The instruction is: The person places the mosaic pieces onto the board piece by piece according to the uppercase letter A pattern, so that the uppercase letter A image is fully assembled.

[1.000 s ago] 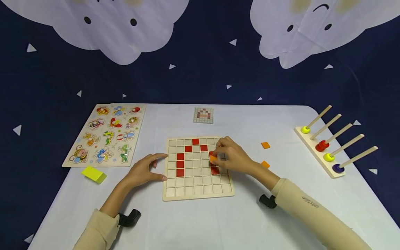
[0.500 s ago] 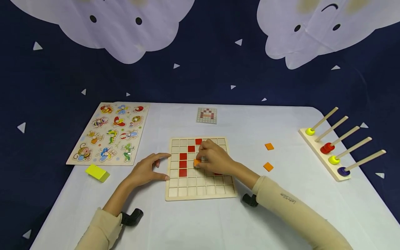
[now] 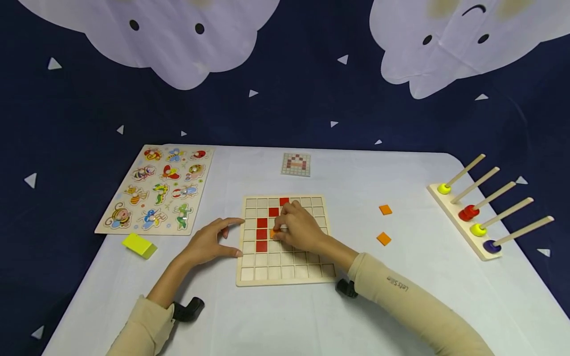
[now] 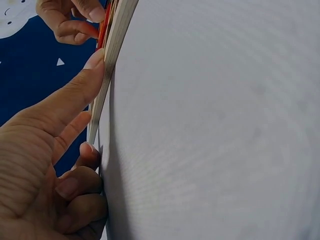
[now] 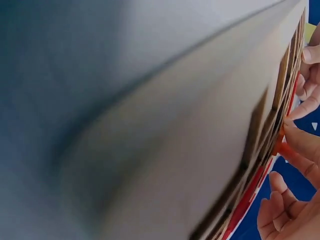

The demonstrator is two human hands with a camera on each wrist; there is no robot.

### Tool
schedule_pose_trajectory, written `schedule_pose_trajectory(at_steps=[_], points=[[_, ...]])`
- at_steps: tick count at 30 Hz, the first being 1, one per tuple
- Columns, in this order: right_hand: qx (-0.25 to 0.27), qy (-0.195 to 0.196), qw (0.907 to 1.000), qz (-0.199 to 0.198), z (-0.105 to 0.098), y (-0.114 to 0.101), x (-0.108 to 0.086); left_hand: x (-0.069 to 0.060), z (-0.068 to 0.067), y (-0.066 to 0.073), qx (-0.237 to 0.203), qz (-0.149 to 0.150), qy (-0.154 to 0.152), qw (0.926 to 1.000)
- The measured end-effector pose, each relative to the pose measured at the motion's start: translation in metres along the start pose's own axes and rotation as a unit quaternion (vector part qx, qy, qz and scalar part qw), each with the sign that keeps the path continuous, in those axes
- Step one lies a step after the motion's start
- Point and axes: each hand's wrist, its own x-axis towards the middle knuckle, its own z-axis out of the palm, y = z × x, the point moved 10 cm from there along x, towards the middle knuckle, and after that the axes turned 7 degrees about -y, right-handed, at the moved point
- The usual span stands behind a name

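Note:
A wooden grid board (image 3: 285, 273) lies on the white table, with several red square tiles (image 3: 261, 234) set in its cells. My right hand (image 3: 300, 228) reaches over the board and pinches an orange square tile (image 3: 272, 234) at a cell just right of the left red column; the hand covers part of the grid's right side. At the left edge, the thumb and forefinger of my left hand (image 3: 207, 242) are spread and touch the rim. Seen from the left wrist, the left thumb (image 4: 85, 87) presses on the board's side. Two loose orange tiles (image 3: 384, 239) lie right of the board.
A small pattern card (image 3: 296, 164) lies behind the board. An insect picture puzzle (image 3: 156, 190) is at the left, with a yellow block (image 3: 139, 246) near its front edge. A peg stand with coloured beads (image 3: 463, 222) stands at the right.
The right hand has moved left across the board with the orange tile, from the right red column to beside the left one. The left hand stays at the rim. The head view has shifted slightly.

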Motion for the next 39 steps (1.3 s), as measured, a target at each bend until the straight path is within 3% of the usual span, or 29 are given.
schedule_pose_trajectory(at_steps=[10, 16, 22, 31, 39], points=[[0.042, -0.031, 0.9981, 0.034, 0.006, 0.005, 0.002, 0.000, 0.001, -0.002, 0.009, -0.004, 0.000, 1.0000], [0.043, 0.002, 0.9985, 0.034, -0.008, 0.012, -0.017, 0.001, 0.002, -0.004, 0.004, -0.007, -0.006, 1.0000], [0.041, 0.041, 0.9973, 0.044, -0.036, 0.040, -0.049, 0.000, 0.000, -0.003, 0.004, -0.001, -0.003, 1.0000], [0.021, 0.078, 0.9884, 0.129, -0.059, 0.107, -0.118, 0.000, 0.000, -0.002, 0.002, 0.001, -0.002, 1.0000], [-0.008, 0.106, 0.9742, 0.199, -0.074, 0.144, -0.172, 0.000, 0.000, 0.000, 0.004, 0.005, -0.003, 1.0000]])
